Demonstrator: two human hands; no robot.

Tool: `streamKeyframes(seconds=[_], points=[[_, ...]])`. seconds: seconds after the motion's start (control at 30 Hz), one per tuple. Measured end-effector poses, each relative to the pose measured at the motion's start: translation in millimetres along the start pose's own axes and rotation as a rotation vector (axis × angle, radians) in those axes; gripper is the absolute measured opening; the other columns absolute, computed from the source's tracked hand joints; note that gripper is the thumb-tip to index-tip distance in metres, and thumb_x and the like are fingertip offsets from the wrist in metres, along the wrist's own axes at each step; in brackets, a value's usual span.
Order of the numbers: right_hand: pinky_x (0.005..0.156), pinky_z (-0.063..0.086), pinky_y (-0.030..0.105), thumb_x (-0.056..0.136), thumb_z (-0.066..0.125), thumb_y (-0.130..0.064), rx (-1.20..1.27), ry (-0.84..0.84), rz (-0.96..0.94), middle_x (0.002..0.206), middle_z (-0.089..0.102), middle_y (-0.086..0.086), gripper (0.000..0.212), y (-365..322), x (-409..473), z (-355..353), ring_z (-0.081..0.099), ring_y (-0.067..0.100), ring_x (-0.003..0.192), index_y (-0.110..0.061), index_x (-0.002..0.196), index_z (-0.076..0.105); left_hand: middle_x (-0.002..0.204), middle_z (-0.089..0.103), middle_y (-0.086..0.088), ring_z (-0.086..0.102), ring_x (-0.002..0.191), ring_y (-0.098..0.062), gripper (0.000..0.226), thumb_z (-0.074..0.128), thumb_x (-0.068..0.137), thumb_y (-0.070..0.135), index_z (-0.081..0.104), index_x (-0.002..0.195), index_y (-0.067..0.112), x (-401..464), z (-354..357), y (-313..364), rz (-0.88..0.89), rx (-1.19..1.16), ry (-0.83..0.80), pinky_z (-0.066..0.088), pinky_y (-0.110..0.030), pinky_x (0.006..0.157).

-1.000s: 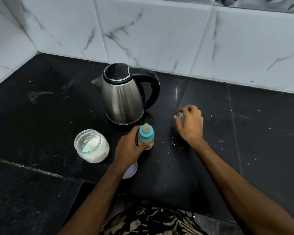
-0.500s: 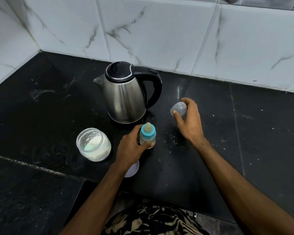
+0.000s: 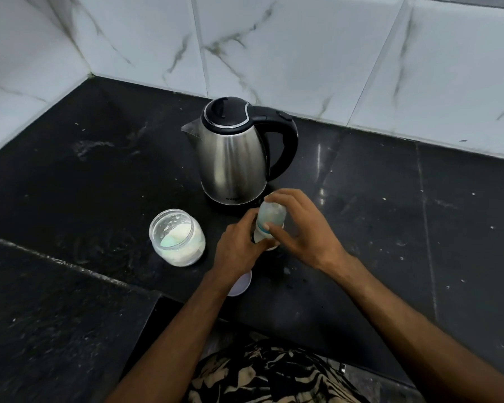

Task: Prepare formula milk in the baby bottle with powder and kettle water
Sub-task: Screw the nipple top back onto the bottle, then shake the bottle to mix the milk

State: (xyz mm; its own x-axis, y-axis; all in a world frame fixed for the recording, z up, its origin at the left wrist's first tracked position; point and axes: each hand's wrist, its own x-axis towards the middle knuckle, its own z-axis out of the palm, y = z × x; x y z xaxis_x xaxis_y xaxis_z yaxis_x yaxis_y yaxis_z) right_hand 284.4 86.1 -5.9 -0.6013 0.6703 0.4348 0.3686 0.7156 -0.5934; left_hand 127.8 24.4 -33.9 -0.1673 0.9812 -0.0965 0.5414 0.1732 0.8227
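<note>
The baby bottle (image 3: pixel 262 235) stands on the black counter (image 3: pixel 390 228) just in front of the steel kettle (image 3: pixel 233 161). My left hand (image 3: pixel 239 251) grips the bottle's lower body from the left. My right hand (image 3: pixel 300 228) holds a clear dome cap (image 3: pixel 271 214) down over the bottle's blue ring and teat, which show faintly through it. An open jar of white powder (image 3: pixel 176 237) sits to the left of my left hand. The bottle's contents are hidden by my fingers.
A white round lid (image 3: pixel 240 283) lies on the counter, partly under my left wrist. Marble-tiled walls (image 3: pixel 274 53) close the back and left of the counter. The counter's front edge steps down near my body.
My right hand lifted the clear cap off the counter at the right, carried it left and set it over the bottle's teat. My left hand stayed on the bottle.
</note>
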Motion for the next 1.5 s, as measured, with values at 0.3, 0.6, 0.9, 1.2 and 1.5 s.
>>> streamKeyframes(seconds=[0.3,0.6,0.9,1.2,1.5], points=[[0.094,0.054,0.034,0.091,0.064,-0.028,-0.069,0.065,0.057,0.136,0.049,0.01,0.056,0,-17,29,0.054,0.021,0.121,-0.022,0.141,0.038,0.119,0.071,0.007,0.067,0.111,-0.018,0.057,0.061,0.077,0.05,0.046,0.132,0.044,-1,1,-1,-0.01,-0.01,0.018,0.055,-0.047,0.093],[0.079,0.06,0.037,0.088,0.066,-0.028,-0.03,0.143,0.13,0.136,0.051,0.008,0.063,-2,-21,43,0.061,0.02,0.113,-0.029,0.141,0.032,0.119,0.071,0.007,0.067,0.111,-0.019,0.053,0.051,0.08,0.039,0.045,0.132,0.044,-1,2,-7,-0.021,-0.01,0.015,0.055,-0.046,0.093],[0.078,0.06,0.039,0.087,0.064,-0.036,0.003,0.126,0.185,0.137,0.052,0.003,0.065,2,-24,45,0.063,0.019,0.11,-0.037,0.142,0.028,0.118,0.072,0.007,0.067,0.111,-0.018,0.055,0.05,0.079,0.038,0.045,0.133,0.044,1,2,-11,0.022,-0.013,0.018,0.054,-0.046,0.092],[0.101,0.05,0.034,0.088,0.073,-0.034,0.176,-0.001,0.246,0.142,0.048,-0.011,0.082,2,-18,24,0.053,0.005,0.125,-0.053,0.147,0.019,0.134,0.064,0.011,0.06,0.125,-0.007,0.066,0.065,0.081,0.049,0.046,0.142,0.035,0,-4,-34,0.102,-0.054,-0.065,0.051,-0.042,0.103],[0.079,0.057,0.032,0.088,0.072,-0.01,0.617,0.503,0.388,0.111,0.06,-0.003,0.067,-4,11,-18,0.065,0.008,0.09,-0.017,0.141,0.031,0.134,0.054,0.019,0.05,0.125,0.001,0.053,0.069,0.092,0.04,0.054,0.139,0.022,-25,-8,-74,0.073,-0.017,0.042,0.033,-0.008,0.102]])
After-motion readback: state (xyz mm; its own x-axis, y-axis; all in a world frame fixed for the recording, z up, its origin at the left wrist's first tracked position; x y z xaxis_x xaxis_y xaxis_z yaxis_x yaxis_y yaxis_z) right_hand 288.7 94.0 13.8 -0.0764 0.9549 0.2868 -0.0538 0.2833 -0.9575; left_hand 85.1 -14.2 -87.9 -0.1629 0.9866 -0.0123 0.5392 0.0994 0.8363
